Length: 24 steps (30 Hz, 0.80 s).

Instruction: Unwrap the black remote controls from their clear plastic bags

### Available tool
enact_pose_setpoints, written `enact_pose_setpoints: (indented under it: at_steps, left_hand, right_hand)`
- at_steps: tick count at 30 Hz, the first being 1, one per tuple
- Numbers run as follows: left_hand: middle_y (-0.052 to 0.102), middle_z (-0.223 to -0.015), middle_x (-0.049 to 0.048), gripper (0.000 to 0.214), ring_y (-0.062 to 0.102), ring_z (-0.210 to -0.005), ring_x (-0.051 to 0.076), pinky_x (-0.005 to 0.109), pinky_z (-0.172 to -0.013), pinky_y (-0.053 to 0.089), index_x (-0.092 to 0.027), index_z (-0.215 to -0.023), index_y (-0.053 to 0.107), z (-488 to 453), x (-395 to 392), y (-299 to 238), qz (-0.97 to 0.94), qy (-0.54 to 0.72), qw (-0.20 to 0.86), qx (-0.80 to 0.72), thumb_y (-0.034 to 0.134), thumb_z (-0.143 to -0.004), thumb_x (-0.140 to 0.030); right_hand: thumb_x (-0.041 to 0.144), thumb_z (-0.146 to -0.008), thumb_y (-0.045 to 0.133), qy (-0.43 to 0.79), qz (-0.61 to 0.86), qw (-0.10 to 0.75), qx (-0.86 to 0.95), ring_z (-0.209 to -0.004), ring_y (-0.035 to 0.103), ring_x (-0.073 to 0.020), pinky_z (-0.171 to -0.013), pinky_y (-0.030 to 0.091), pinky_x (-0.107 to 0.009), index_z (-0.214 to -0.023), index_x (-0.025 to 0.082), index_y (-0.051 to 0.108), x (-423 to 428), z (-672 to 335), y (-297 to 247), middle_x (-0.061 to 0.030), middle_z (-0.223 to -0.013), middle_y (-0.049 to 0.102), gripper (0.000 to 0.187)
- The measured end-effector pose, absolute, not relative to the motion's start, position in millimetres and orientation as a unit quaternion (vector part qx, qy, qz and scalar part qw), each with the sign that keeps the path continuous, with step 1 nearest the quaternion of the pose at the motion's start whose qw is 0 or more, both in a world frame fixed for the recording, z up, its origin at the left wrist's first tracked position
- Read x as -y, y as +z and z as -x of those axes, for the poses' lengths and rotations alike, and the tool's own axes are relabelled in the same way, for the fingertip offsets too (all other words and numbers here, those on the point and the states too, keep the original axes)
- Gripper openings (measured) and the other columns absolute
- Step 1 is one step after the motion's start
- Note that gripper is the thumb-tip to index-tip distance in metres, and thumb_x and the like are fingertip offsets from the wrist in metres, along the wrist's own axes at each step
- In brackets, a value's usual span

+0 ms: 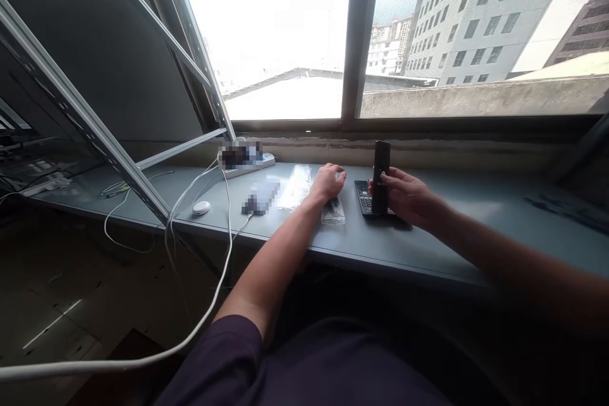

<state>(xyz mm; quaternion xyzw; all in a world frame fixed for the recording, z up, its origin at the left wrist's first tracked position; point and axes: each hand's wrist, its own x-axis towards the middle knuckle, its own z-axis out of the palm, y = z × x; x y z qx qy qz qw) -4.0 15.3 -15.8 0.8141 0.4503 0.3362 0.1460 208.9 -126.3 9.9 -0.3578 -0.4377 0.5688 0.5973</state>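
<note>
My right hand [404, 193] is closed round a black remote control [381, 168] and holds it upright, its lower end over a second black remote [363, 196] that lies flat on the grey table [428, 235]. My left hand [328, 183] rests with curled fingers on a clear plastic bag [333, 210] with something dark inside. A second clear plastic bag [295, 187] lies just to its left.
A white power strip [247, 165] with white cables [209, 203] sits at the back left, near a small white round device [201, 207] and a blurred object [261, 198]. A slanted metal rack frame [95, 120] stands left. A window [352, 38] runs behind the table.
</note>
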Motion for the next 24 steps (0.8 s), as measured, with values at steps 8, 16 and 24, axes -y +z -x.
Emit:
enact_pose_setpoints:
  at_steps: [8,16,24]
  left_hand:
    - [0.078,-0.149,0.015,0.033,0.069,-0.144,0.032,0.042,-0.128,0.052,-0.019,-0.138,0.084,5.4,-17.3,-14.7,-0.795,0.315,0.135,-0.5,0.067,-0.111,-0.03]
    - [0.076,-0.154,0.0165,0.042,0.067,-0.149,0.032,0.042,-0.132,0.048,-0.017,-0.147,0.078,6.3,-17.2,-15.1,-0.796,0.299,0.134,-0.509,0.069,-0.108,-0.031]
    - [0.07,-0.16,0.018,0.052,0.063,-0.152,0.035,0.041,-0.13,0.047,-0.017,-0.153,0.074,8.1,-18.4,-18.7,-0.796,0.268,0.143,-0.523,0.074,-0.103,-0.034]
  right_hand:
    - [0.049,-0.072,0.114,0.385,0.358,0.653,0.545,-0.134,0.076,-0.0319,-0.124,0.059,-0.054,-0.106,0.036,0.081,123.6,-210.6,9.4,-0.0013,-0.126,0.083,0.049]
    - [0.051,-0.077,0.109,0.32,0.373,0.645,0.585,-0.14,0.073,-0.0329,-0.117,0.062,-0.052,-0.102,0.034,0.081,120.1,-215.3,5.1,-0.0045,-0.14,0.082,0.041]
    - [0.049,-0.086,0.101,0.212,0.438,0.619,0.616,-0.137,0.075,-0.0382,-0.111,0.067,-0.058,-0.108,0.034,0.079,109.0,-236.5,12.4,-0.0073,-0.122,0.084,0.035]
